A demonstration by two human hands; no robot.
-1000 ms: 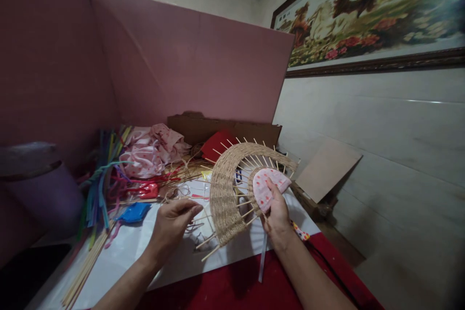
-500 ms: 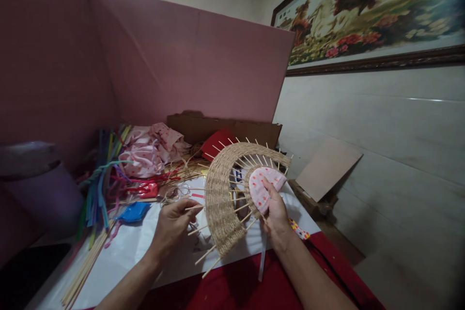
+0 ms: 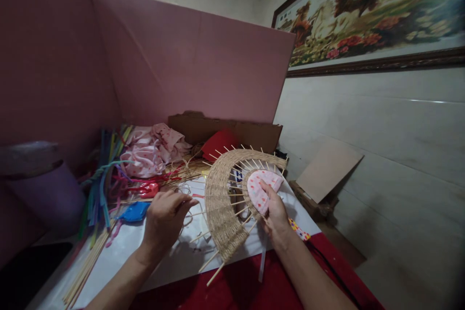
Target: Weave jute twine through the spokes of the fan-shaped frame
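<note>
A half-round woven fan (image 3: 221, 203) of tan twine on thin wooden sticks is tilted over the table, its stick ends poking out past the woven band. My right hand (image 3: 274, 215) grips its inner half-disc, covered in pink cloth (image 3: 258, 189) with red spots, thumb on top. Left of the band, my left hand (image 3: 169, 218) is closed in a pinch, its fingertips near a protruding stick. Whatever lies in that pinch is too small to make out. Loose twine (image 3: 187, 220) curls just behind and below those fingers.
At the left lie coloured strips (image 3: 97, 193), wooden sticks (image 3: 85, 271), crumpled pink cloth (image 3: 152, 150) and a blue packet (image 3: 133, 211). A purple bin (image 3: 47, 198) stands farther left. Cardboard (image 3: 225, 123) lines the back; a brown board (image 3: 329, 172) leans against the right wall.
My left hand has moved up and slightly left, away from the fan's stick. The fan has shifted a little downward and turned slightly, still in my right hand.
</note>
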